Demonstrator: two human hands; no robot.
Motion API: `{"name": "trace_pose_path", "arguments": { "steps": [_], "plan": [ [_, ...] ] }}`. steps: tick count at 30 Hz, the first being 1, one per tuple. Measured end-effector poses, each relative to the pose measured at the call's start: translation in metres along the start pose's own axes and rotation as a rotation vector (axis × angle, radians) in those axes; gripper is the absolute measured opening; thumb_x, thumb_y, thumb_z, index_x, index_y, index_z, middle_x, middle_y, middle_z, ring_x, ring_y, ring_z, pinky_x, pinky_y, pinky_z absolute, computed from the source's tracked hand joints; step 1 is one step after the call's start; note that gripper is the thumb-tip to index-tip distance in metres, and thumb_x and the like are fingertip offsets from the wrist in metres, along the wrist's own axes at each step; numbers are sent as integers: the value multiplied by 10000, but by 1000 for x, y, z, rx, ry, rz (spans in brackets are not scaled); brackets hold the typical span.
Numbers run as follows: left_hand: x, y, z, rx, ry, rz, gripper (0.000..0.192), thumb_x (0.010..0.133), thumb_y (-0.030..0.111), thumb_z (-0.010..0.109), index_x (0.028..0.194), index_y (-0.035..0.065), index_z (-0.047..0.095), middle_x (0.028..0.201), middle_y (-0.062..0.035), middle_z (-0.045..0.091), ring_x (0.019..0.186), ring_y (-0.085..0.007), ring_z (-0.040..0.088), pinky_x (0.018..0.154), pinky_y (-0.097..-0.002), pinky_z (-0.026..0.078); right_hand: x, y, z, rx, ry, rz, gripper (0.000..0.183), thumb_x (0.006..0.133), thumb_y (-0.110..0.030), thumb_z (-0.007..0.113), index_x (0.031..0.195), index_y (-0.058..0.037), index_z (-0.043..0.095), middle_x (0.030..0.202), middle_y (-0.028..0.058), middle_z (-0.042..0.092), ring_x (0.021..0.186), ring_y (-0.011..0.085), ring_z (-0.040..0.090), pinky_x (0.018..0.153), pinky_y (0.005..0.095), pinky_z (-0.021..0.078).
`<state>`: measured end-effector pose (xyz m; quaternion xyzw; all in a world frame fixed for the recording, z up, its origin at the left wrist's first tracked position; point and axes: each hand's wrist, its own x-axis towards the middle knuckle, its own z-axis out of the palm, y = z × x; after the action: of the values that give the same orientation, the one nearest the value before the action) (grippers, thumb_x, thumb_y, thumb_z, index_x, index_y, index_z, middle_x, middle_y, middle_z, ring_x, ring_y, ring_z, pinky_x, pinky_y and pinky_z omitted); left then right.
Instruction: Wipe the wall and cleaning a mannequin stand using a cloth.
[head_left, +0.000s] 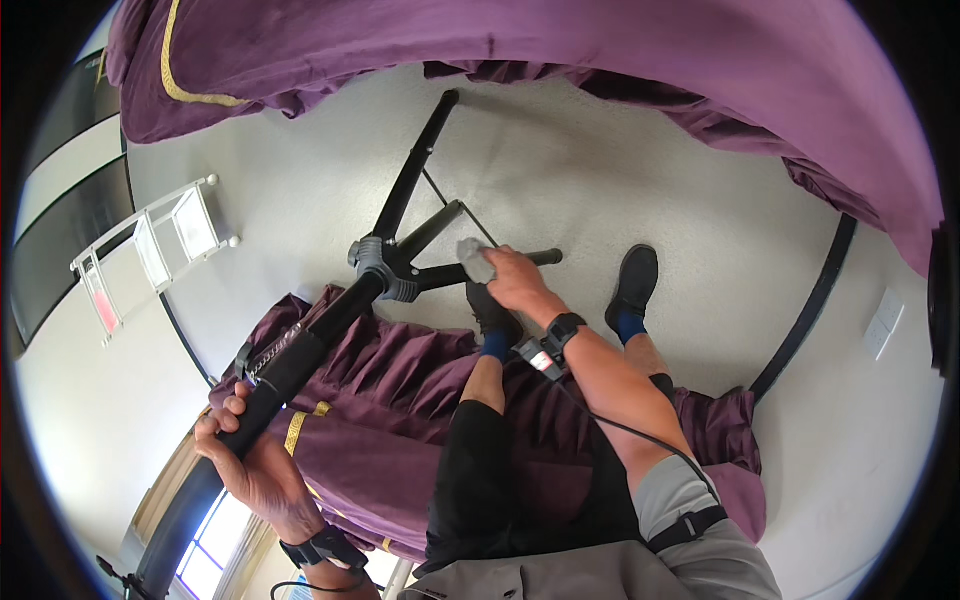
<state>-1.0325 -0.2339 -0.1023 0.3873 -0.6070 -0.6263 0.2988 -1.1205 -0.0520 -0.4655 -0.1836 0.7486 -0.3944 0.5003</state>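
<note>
A black tripod stand (345, 304) is tilted, its thick pole running from lower left up to a grey plastic hub (379, 268) with splayed legs. My left hand (259, 469) grips the pole low in the picture. Close to the hand, a short chain (274, 355) and a knob sit on the pole's collar. In my right hand (517, 279) is a crumpled grey cloth (472, 259), held by one of the legs (442, 277). Whether the cloth presses on that leg I cannot tell. Another leg (409, 180) stretches toward the top, and thin braces join the legs.
Purple fabric with gold trim (480, 34) drapes across the top. More gathered purple fabric (390, 352) hangs behind my legs. At left stands a white tiered rack (154, 251). White wall plates (885, 322) show at right. My shoes (637, 281) rest on the pale floor (600, 187).
</note>
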Motion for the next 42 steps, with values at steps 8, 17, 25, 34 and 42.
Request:
{"name": "trace_pose_path", "arguments": {
  "steps": [8, 17, 25, 34, 42],
  "plan": [
    [0, -6, -16, 121, -118, 42, 257, 965, 341, 627, 999, 102, 540, 898, -36, 481, 982, -238, 510, 1114, -504, 309, -43, -47, -21, 70, 91, -69, 435, 781, -42, 611, 1212, -92, 616, 1135, 165, 621, 1060, 375, 599, 904, 449, 499],
    [-20, -1, -32, 244, -334, 67, 309, 859, 324, 771, 962, 109, 575, 837, -35, 547, 905, -234, 559, 1028, -490, 386, -117, -226, -10, 243, 76, -614, 597, 734, -23, 706, 1307, -54, 540, 1229, 175, 537, 1123, 376, 535, 963, 442, 468],
    [-23, 9, -34, 334, -320, 18, 439, 818, 377, 803, 1025, 36, 621, 948, -108, 634, 1081, -310, 598, 1059, -516, 403, -55, -147, 15, -72, 66, -256, 515, 748, 20, 615, 1247, -105, 586, 1081, 141, 581, 1024, 366, 575, 854, 469, 511],
    [-57, 62, -51, 560, -92, -135, 1086, 696, 625, 803, 1464, -4, 360, 1358, -147, 526, 1272, -257, 517, 1091, -413, 400, -120, -202, -26, 245, 116, -248, 518, 735, -23, 621, 1253, -28, 587, 1135, 170, 613, 1059, 354, 615, 910, 365, 496],
    [-85, 113, -62, 512, 113, -47, 961, 814, 585, 715, 1501, 49, 310, 1486, -139, 422, 1349, -267, 453, 1114, -440, 405, -203, -367, -39, 323, 69, -1023, 503, 756, -93, 677, 1248, -72, 579, 1175, 150, 529, 1072, 333, 534, 845, 444, 486]
  ]
}}
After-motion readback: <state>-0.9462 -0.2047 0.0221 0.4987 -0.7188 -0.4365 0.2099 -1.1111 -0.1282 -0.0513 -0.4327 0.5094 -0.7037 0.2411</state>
